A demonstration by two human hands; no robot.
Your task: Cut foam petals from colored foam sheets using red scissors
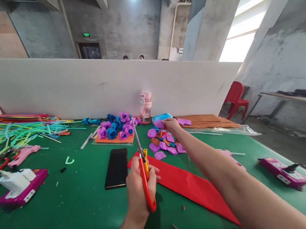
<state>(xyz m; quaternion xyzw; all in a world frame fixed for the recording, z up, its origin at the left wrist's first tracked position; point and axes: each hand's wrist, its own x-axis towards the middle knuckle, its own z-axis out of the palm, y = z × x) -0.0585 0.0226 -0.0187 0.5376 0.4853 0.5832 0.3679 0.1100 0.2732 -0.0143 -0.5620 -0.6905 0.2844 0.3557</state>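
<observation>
My left hand [141, 188] is closed around scissors [143, 170] with red and yellow handles, their blades pointing up and away. Under and beside it lies a folded red sheet [190, 184], stretching toward the front edge. My right hand [171, 124] reaches out over a pile of cut petal pieces [163, 143] in purple, brown and blue. Its fingertips pinch a purple petal [159, 124]. To the left of the pile, purple and blue flowers [116, 127] rest on an orange sheet. A black phone [116, 168] lies just left of the scissors.
A pink bottle [146, 106] stands by the white partition [78, 83]. Brown sheets [206, 121] lie at the back right. Purple power strips [284, 173] sit at both sides. Colourful strips [27, 128] and a pink glue gun [24, 154] are at left; another lies partly behind my right forearm.
</observation>
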